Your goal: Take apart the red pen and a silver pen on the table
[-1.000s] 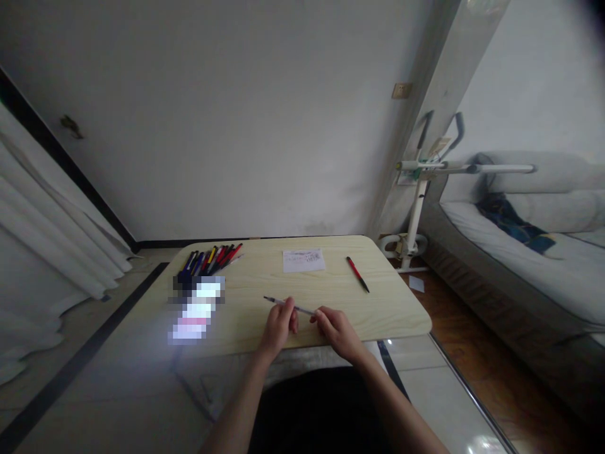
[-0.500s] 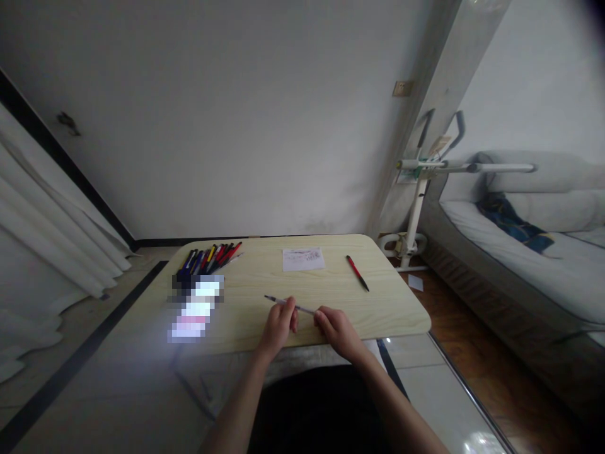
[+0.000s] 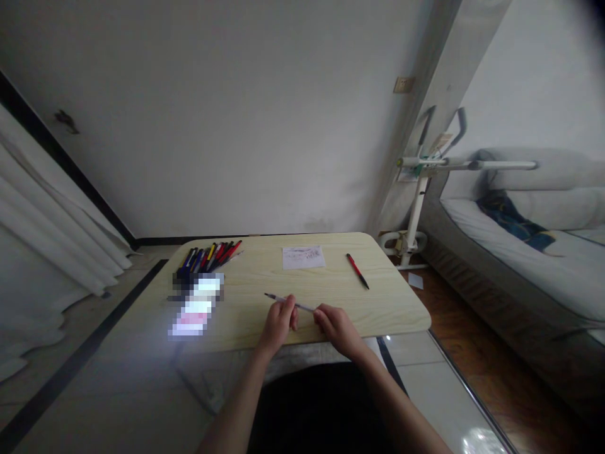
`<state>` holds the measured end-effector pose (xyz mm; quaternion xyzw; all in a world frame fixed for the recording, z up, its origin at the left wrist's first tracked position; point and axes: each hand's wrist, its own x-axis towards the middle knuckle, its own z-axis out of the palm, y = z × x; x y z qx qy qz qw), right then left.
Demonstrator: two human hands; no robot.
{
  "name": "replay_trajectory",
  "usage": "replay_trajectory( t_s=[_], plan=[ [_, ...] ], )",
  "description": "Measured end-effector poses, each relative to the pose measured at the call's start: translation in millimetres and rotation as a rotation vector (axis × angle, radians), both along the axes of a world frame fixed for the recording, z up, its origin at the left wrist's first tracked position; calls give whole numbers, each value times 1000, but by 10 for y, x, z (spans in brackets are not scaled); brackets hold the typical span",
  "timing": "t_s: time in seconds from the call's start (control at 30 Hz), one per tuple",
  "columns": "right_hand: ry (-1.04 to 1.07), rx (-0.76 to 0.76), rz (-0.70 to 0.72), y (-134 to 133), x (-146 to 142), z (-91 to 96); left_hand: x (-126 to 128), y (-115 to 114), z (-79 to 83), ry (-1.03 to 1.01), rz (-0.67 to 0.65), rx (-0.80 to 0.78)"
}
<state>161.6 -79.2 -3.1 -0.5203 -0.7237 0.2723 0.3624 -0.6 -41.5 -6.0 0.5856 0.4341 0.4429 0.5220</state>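
Note:
My left hand (image 3: pixel 280 320) is closed around the middle of a slim, pale pen (image 3: pixel 305 308) over the front of the table. The pen's dark end sticks out past my left fingers, toward the left. At the pen's other end, the fingers of my right hand (image 3: pixel 336 326) are pinched on the tip, which they hide. A red and black pen (image 3: pixel 358 271) lies slanted on the table to the right. Beyond my hands lies a small sheet of paper (image 3: pixel 303 257) with dark marks on it.
Several pens and markers (image 3: pixel 208 257) lie bunched at the table's back left. Nearer on that side is a bright, pixelated phone-like shape (image 3: pixel 197 306). The light wooden table (image 3: pixel 392 309) stands by a wall. White exercise equipment (image 3: pixel 416 208) and a bed (image 3: pixel 472 233) are at the right.
Both hands keep their hold on the pen in nearly the same place. The whole view has shifted very slightly.

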Motion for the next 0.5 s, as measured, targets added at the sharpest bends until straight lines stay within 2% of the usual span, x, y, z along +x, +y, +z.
replay_trajectory(
  t_s=[0.5],
  plan=[
    [27,14,3,-14,-4,28,8,-21,25,-37,-7,-30]
  ],
)
